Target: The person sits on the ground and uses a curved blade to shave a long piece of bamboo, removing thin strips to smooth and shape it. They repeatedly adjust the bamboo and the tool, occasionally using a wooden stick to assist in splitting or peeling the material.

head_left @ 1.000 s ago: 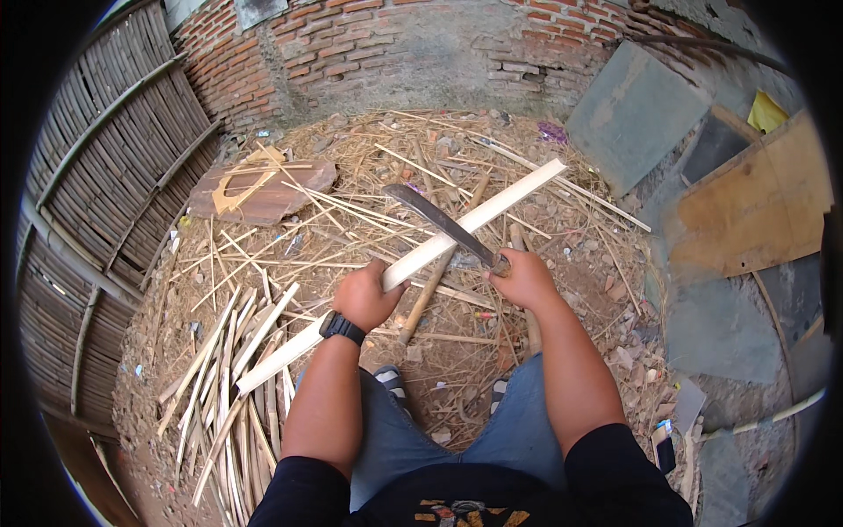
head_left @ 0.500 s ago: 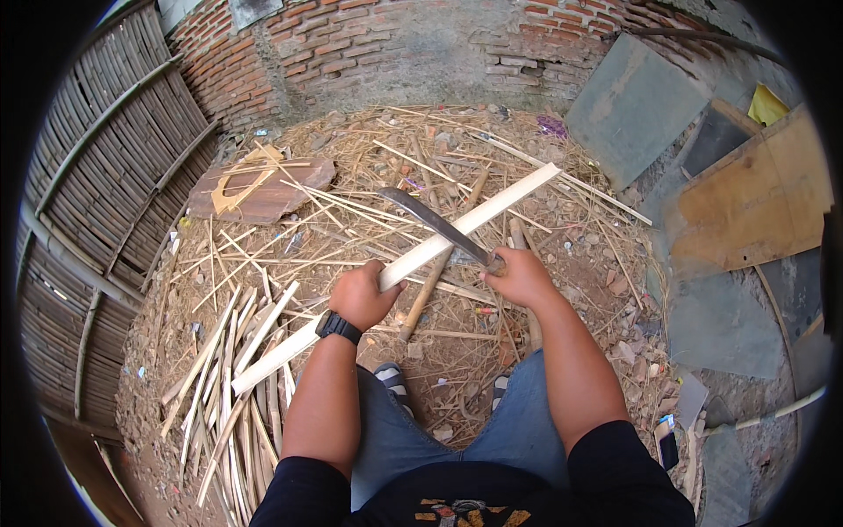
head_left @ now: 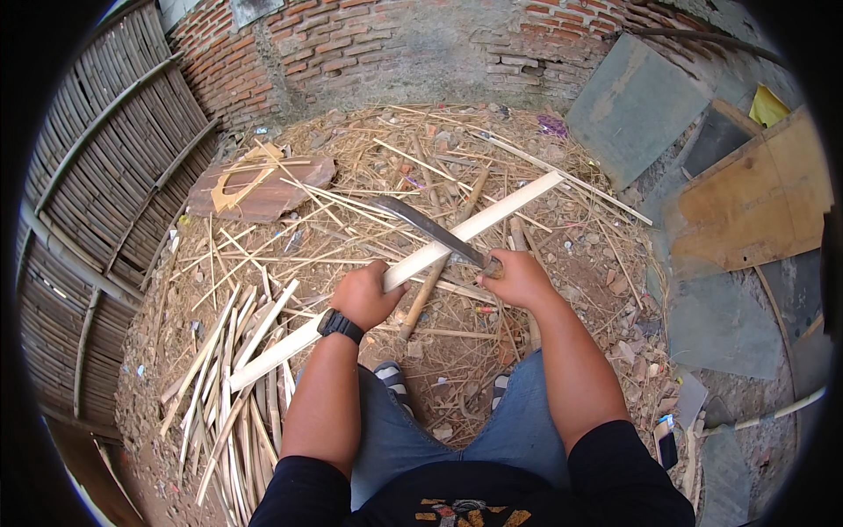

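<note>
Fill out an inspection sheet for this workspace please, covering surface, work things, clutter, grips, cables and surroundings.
Surface: dirt ground, strewn with straw-like litter and small rubble.
Job's things: pale strip, slanting; the long knife crosses over it, contact uncertain.
Clutter: pile of strips at left; reddish-brown board beyond it.
Grips: left grip closed on the strip; right grip closed on the knife's handle end.
Cables: none certain; dark length at upper right could be pipe or cable.
Surroundings: brick wall ahead, slatted fence left, grey sheet right.
</note>
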Demonstrator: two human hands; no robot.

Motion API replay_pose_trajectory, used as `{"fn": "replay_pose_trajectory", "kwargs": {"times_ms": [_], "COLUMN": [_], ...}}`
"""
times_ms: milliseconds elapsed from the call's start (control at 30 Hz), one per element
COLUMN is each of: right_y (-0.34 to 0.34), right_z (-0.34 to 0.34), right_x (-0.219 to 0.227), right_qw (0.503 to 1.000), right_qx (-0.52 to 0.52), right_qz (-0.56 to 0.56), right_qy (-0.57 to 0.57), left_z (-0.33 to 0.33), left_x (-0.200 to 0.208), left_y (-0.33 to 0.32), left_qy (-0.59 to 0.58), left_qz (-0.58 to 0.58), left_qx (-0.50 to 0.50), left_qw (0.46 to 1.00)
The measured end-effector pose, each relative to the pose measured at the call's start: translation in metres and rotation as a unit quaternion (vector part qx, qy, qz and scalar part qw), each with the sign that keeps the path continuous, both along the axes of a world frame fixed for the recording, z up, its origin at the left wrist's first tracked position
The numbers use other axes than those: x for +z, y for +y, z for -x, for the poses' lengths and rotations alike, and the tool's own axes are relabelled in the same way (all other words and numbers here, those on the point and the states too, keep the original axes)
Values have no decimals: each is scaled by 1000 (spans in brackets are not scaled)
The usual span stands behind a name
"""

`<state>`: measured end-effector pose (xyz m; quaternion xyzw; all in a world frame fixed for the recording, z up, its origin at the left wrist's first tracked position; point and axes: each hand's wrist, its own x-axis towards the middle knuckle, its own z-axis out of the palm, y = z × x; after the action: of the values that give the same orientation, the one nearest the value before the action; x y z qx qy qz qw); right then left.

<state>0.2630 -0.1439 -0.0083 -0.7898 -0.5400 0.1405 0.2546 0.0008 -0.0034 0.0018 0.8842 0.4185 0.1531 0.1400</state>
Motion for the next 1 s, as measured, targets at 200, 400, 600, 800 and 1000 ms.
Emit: {"fn": "replay_pose_trajectory", "kwargs": {"times_ms": [200, 400, 600, 800, 1000], "right_y": [0, -1, 0, 0, 1], "right_z": [2, 3, 4, 3, 6], "right_x": [6, 1, 3, 1, 5], "right_qw": [1000, 1000, 999, 999, 998], "right_qx": [13, 25, 29, 31, 36], "right_qz": [14, 3, 15, 10, 42], "right_qy": [2, 7, -4, -16, 8], "left_z": [1, -1, -1, -1, -2], "left_x": [-2, -3, -3, -3, -3], "left_y": [1, 0, 0, -1, -2], "left_qy": [-5, 6, 12, 11, 25], "left_qz": [0, 2, -2, 6, 8], "left_qx": [-7, -11, -16, -14, -21], "left_qw": [1000, 1000, 1000, 1000, 999]}}
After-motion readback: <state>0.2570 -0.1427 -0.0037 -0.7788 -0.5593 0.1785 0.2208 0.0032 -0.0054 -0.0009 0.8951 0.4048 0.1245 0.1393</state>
